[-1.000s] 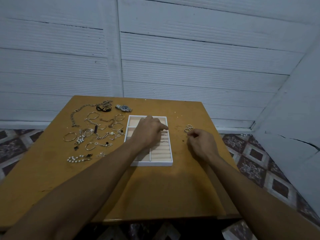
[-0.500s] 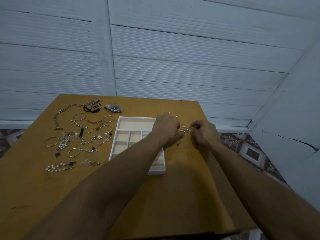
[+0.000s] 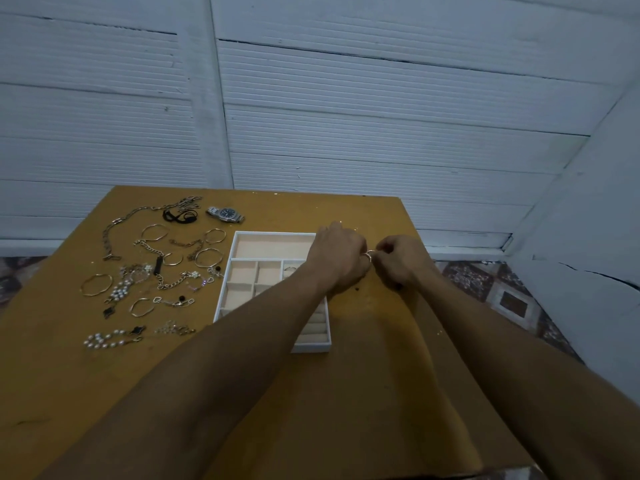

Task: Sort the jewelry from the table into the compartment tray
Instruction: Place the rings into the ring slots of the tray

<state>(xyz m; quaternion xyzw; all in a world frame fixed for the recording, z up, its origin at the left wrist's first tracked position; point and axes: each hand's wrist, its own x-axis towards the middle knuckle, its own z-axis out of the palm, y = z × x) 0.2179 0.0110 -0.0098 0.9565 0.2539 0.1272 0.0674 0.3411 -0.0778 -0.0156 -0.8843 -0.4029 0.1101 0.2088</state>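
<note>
A white compartment tray (image 3: pixel 239 271) with beige lining lies mid-table; one ring (image 3: pixel 290 269) rests in a small compartment. My left hand (image 3: pixel 337 261) and my right hand (image 3: pixel 401 259) meet just right of the tray's far corner, both curled, pinching small silver rings (image 3: pixel 369 255) between them. Which ring sits in which hand is unclear. My left forearm crosses over the tray's right column and hides it. Bracelets, chains and bangles (image 3: pixel 156 271) lie scattered left of the tray, with a wristwatch (image 3: pixel 225 214) at the back.
The brown wooden table (image 3: pixel 363 393) ends close behind at a white panelled wall. Its right edge drops to a patterned tile floor (image 3: pixel 485 282). A pearl bracelet (image 3: pixel 110 339) lies nearest me on the left. Bare tabletop stretches in front of the tray.
My left hand left the tray's ring slots and moved right to the rings beside the tray. My right hand rose to meet it; the rings are now lifted between both hands.
</note>
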